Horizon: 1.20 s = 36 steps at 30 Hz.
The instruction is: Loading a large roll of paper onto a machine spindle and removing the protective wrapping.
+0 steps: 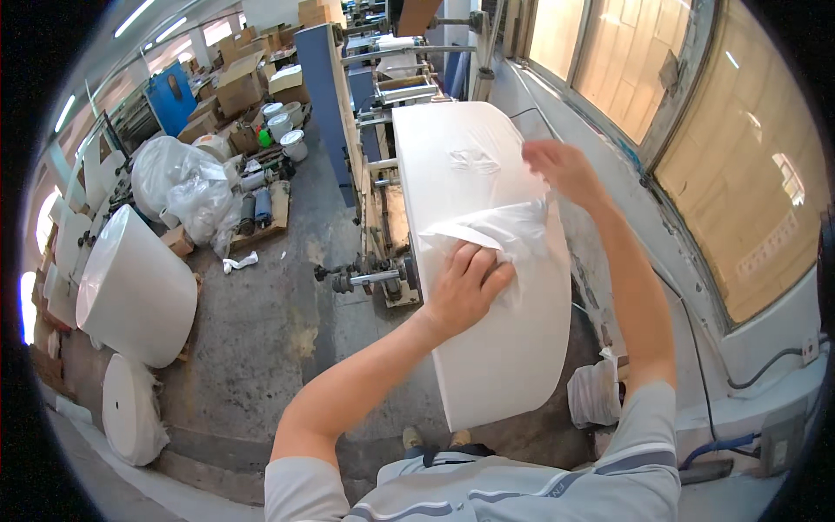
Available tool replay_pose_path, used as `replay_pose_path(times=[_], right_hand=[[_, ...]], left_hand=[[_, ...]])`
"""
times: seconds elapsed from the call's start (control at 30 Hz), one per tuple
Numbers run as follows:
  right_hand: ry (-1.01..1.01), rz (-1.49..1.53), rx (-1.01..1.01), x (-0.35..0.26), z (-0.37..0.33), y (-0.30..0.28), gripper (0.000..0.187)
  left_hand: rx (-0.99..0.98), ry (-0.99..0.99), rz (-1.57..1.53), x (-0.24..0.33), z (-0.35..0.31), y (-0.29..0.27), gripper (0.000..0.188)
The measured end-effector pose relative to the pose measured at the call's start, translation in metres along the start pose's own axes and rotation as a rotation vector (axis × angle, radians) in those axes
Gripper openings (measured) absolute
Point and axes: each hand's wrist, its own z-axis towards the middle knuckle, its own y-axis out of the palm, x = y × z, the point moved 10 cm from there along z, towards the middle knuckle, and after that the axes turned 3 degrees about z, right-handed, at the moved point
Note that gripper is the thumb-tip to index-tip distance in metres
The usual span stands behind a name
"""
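Note:
A large white roll (500, 357) lies in front of me, mounted on a machine shaft. Clear plastic film (526, 217) is spread wrinkled over its upper face, with a folded white edge near the middle. My left hand (468, 283) is closed over that edge, its curled fingers gripping the film against the roll. Up beside the roll's right rim is my right hand (565, 172), raised above the surface. Its fingers are bent and smeared by motion, so whether film is pinched in them is unclear.
The machine's metal shaft end (374, 278) sticks out left of the roll. Further left stand a big white roll (143, 287), a smaller wrapped roll (130, 409), bundled clear plastic (183, 187) and cardboard boxes (239, 83). A windowed wall (609, 165) runs along the right, near a wrapped bundle (594, 393).

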Motion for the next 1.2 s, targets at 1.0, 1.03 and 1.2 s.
replay_pose_path(times=[1.0,1.03,1.2], right_hand=[[-0.425,-0.393,0.16,-0.117,-0.112,0.005,0.047],[-0.608,-0.513,0.296,-0.145,-0.141,0.015,0.049],[-0.891,-0.753,0.282,-0.157,-0.21,0.107,0.024]], left_hand=[[-0.202,-0.266,-0.067,-0.011,0.008,-0.056,0.024],[-0.177,-0.598,-0.266,-0.039,-0.011,-0.057,0.024],[-0.126,-1.381,-0.976,-0.07,-0.052,-0.031,0.058]])
